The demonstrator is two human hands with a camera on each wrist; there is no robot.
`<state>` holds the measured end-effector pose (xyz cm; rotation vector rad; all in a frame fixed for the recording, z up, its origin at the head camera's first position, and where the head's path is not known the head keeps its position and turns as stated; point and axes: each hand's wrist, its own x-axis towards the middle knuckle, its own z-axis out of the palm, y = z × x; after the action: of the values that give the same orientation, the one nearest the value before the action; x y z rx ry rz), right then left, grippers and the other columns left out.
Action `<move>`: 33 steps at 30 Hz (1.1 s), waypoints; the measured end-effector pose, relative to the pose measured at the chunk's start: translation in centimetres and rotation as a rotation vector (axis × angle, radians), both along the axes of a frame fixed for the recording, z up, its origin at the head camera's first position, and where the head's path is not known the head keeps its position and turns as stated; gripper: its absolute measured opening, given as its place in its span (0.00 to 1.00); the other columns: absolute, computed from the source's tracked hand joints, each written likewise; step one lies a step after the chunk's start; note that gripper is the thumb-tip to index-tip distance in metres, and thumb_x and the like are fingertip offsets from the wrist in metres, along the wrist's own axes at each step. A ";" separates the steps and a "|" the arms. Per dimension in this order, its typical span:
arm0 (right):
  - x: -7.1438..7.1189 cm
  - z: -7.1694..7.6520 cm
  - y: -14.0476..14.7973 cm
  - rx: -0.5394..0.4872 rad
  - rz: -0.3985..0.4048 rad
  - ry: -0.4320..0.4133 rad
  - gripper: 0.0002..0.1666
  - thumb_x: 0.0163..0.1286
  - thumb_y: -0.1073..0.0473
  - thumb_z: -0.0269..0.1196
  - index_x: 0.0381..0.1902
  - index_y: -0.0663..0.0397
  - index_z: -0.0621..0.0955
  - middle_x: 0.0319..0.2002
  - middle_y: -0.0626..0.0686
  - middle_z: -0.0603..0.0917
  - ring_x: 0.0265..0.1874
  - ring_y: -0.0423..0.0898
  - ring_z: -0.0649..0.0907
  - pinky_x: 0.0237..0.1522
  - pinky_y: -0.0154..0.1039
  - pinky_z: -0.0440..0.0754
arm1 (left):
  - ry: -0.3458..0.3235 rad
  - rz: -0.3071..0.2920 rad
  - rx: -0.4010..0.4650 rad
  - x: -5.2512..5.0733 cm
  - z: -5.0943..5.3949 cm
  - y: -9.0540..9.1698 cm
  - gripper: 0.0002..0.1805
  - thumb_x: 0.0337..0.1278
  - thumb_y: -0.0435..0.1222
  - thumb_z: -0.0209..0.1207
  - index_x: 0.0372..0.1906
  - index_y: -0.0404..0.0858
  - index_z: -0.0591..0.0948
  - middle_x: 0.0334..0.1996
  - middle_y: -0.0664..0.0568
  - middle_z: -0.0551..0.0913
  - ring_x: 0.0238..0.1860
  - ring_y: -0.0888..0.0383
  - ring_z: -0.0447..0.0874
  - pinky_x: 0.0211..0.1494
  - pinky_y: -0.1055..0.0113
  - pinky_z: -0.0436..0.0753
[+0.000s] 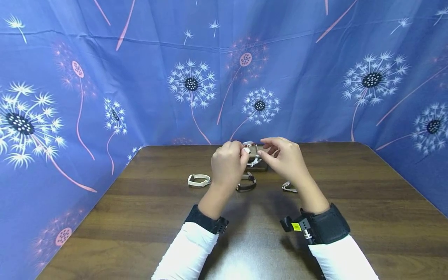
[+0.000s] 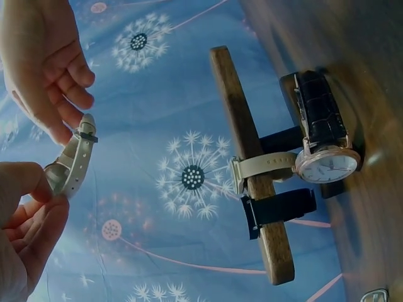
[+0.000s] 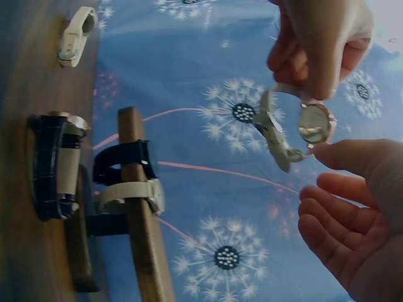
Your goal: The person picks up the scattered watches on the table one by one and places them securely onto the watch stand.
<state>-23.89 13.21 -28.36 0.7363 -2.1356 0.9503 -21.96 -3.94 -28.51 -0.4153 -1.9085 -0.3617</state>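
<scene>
My left hand (image 1: 227, 161) pinches a wristwatch (image 3: 315, 123) with a white strap and rose-gold case, held up in front of a wooden watch stand (image 2: 239, 107). The strap is closed into a loop, with its buckle side facing my right hand (image 1: 288, 159). In the right wrist view, the right thumb is at the edge of the watch, and its other fingers are spread and loosely bent, gripping nothing. A white-strapped watch (image 3: 135, 192) and a black-strapped watch (image 2: 280, 207) hang round the stand's bar. The head view mostly hides the stand behind the held watch.
On the brown table (image 1: 157, 217) lie a white watch (image 1: 199, 181), a black-strapped watch (image 1: 247, 186) near the stand, and a light-strapped watch (image 1: 289, 188) partly hidden by the right forearm. A blue dandelion-print cloth (image 1: 224, 77) hangs behind the table.
</scene>
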 end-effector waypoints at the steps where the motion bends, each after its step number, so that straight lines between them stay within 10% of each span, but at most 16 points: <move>1: 0.0 -0.1 -0.1 -0.009 -0.004 0.003 0.15 0.57 0.67 0.71 0.43 0.67 0.84 0.31 0.59 0.86 0.26 0.50 0.84 0.29 0.48 0.85 | 0.014 0.005 -0.006 0.0 0.0 0.1 0.04 0.43 0.29 0.64 0.22 0.38 0.81 0.17 0.51 0.78 0.14 0.55 0.73 0.18 0.63 0.75; 11: -0.2 -0.3 -0.6 -0.060 -0.059 0.039 0.06 0.61 0.68 0.67 0.36 0.66 0.86 0.28 0.57 0.86 0.22 0.46 0.82 0.26 0.40 0.81 | 0.072 0.005 -0.045 0.5 -0.1 1.1 0.06 0.42 0.28 0.65 0.21 0.39 0.79 0.17 0.51 0.77 0.13 0.58 0.72 0.14 0.67 0.73; 20: -0.2 -0.1 0.0 -0.105 -0.076 0.066 0.05 0.59 0.71 0.66 0.34 0.67 0.86 0.26 0.58 0.86 0.22 0.48 0.83 0.27 0.20 0.72 | -0.121 -0.052 -0.048 1.8 0.3 1.7 0.07 0.46 0.36 0.72 0.26 0.42 0.83 0.23 0.55 0.81 0.21 0.59 0.79 0.20 0.66 0.76; 23: -0.2 0.1 0.3 -0.099 -0.082 0.064 0.05 0.61 0.71 0.65 0.35 0.65 0.87 0.27 0.57 0.86 0.22 0.46 0.82 0.27 0.20 0.72 | -0.203 -0.156 -0.049 1.5 0.6 1.1 0.16 0.41 0.41 0.77 0.35 0.41 0.85 0.28 0.54 0.82 0.27 0.60 0.81 0.26 0.68 0.78; 29: 0.2 0.6 0.9 -0.154 0.037 0.000 0.06 0.63 0.72 0.65 0.37 0.66 0.87 0.31 0.59 0.87 0.24 0.34 0.80 0.28 0.19 0.74 | -0.400 -0.582 0.001 0.1 1.0 -0.8 0.34 0.34 0.39 0.80 0.53 0.34 0.82 0.49 0.48 0.81 0.52 0.57 0.78 0.56 0.73 0.74; 33: 0.3 0.6 1.0 -0.191 0.146 -0.065 0.06 0.62 0.73 0.66 0.38 0.68 0.86 0.32 0.60 0.87 0.23 0.31 0.79 0.26 0.22 0.76 | -0.446 -0.697 0.022 -0.3 1.1 -1.7 0.37 0.35 0.39 0.80 0.57 0.34 0.80 0.54 0.48 0.79 0.56 0.58 0.76 0.58 0.72 0.74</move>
<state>-23.57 14.18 -27.71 0.7821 -2.0317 1.2518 -22.26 -5.61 -27.39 -1.0593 -2.1347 -0.9975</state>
